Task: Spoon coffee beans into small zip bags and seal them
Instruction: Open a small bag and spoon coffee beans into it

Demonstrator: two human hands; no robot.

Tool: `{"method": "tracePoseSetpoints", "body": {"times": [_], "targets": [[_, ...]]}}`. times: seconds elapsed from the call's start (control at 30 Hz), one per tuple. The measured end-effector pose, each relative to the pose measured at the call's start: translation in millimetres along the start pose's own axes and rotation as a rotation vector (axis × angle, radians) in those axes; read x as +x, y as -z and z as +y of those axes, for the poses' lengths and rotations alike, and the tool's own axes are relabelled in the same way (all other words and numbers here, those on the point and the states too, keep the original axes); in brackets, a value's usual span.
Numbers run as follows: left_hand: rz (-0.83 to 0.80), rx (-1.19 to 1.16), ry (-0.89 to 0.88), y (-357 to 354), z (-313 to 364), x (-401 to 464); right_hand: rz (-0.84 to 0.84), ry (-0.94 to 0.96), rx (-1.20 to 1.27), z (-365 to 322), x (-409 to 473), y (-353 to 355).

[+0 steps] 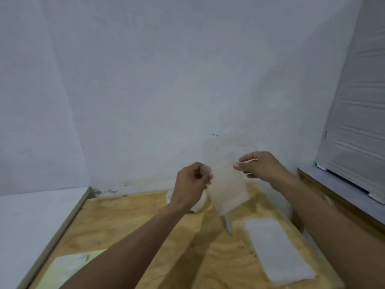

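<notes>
From my remote seat I see a pale wall (166, 80) filling most of the frame, above a plywood table (116, 226) whose far edge meets it. Near the table's right edge lies a flat stack of white zip bags (277, 249), and at the near left corner a yellowish sheet (68, 265) (its print is too blurred for me to read). Both forearms reach in over the wood. Held up above the far right part of the table is one small clear zip bag (228, 190), hanging tilted with its mouth uppermost; I cannot tell whether anything is inside. The left hand (192, 184) pinches the left end of the bag's top edge, fingers curled tight on it, and the right hand (258, 166) pinches the right end the same way. Below the bag a slim greyish object (228, 226), perhaps a spoon handle, rests on the wood.
</notes>
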State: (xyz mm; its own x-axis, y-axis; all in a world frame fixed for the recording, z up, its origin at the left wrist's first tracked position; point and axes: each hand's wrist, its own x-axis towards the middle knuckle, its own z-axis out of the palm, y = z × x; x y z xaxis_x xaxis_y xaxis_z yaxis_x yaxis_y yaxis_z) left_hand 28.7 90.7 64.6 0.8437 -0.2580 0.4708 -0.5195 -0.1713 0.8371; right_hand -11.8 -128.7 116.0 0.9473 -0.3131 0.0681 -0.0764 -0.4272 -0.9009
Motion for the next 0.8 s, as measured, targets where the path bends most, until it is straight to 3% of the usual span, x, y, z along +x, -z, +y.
{"method": "tracePoseSetpoints", "body": {"times": [0.1,0.27,0.37,0.57,0.8], "targets": [[0.19,0.229,-0.147,39,-6,8,0.059,0.127,-0.043,-27,0,-38],[0.363,0.606,-0.43,83,-28,7,-0.237,-0.018,0.125,-79,-1,-101],[0.344,0.691,-0.467,102,-40,0,-0.287,-0.013,0.202,-92,7,-134],[0.204,0.361,-0.026,128,-31,-9,-0.328,0.082,0.178,-97,19,-170],[0.066,-0.048,0.228,139,-24,-1,-0.364,0.171,0.193,-87,24,-194]]}}
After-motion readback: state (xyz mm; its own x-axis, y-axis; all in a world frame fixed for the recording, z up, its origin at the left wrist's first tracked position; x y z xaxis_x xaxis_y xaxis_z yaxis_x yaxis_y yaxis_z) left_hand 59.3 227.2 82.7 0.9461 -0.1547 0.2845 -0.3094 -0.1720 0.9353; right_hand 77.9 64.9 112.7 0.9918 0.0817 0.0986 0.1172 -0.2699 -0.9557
